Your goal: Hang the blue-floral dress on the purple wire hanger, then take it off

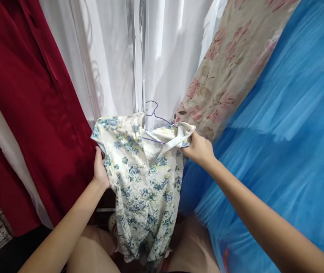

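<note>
White curtain [173, 57] hangs at the back of the head view, with red cloth [62, 151] to the left and patterned cloth [224, 64] and blue netting [287, 159] to the right. Front and centre, above the person's legs [89, 250], a flowered garment [139, 182] hangs between both hands. Right hand [200, 148] grips its shoulder edge beside a purple hanger [163, 120] partly inside it; left hand [101, 168] holds its side, fingers hidden.

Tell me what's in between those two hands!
Between the left hand and the right hand, the head view shows a flowery white garment with a purple hanger poking out.
</note>
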A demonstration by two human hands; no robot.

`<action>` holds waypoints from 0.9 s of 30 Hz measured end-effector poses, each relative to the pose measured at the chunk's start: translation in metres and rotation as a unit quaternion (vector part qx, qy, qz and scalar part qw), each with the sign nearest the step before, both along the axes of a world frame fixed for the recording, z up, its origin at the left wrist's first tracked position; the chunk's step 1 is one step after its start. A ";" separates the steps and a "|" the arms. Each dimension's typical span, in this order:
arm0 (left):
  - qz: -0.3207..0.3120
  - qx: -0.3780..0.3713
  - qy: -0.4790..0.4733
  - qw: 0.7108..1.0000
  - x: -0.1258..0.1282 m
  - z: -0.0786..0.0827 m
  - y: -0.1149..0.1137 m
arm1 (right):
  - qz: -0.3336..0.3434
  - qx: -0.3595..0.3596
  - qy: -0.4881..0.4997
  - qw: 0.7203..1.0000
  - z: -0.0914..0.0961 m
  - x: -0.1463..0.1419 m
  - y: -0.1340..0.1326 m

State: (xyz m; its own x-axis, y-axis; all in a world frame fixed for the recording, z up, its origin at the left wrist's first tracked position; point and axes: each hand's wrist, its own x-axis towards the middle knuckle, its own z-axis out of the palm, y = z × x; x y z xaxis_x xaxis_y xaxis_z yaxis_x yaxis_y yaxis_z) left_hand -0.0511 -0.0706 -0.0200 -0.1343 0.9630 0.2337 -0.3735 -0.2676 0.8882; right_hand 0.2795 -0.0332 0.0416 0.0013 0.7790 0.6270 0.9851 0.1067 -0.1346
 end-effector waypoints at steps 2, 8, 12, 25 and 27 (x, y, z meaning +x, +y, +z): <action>-0.002 -0.026 -0.042 0.999 0.000 -0.011 -0.005 | 0.037 0.012 -0.025 0.999 0.009 -0.004 0.001; 0.091 -0.109 -0.050 0.989 0.019 -0.066 -0.033 | 0.192 0.071 -0.024 0.978 -0.018 0.016 -0.017; 0.142 -0.109 -0.055 0.982 0.030 -0.094 -0.048 | 0.130 0.243 0.120 0.954 -0.074 0.013 -0.048; 0.126 -0.120 -0.049 0.983 0.028 -0.079 -0.071 | 0.327 -0.327 0.438 0.771 -0.182 -0.126 -0.045; 0.122 -0.139 -0.052 0.981 0.028 -0.078 -0.075 | 0.328 -0.323 0.461 0.759 -0.188 -0.133 -0.041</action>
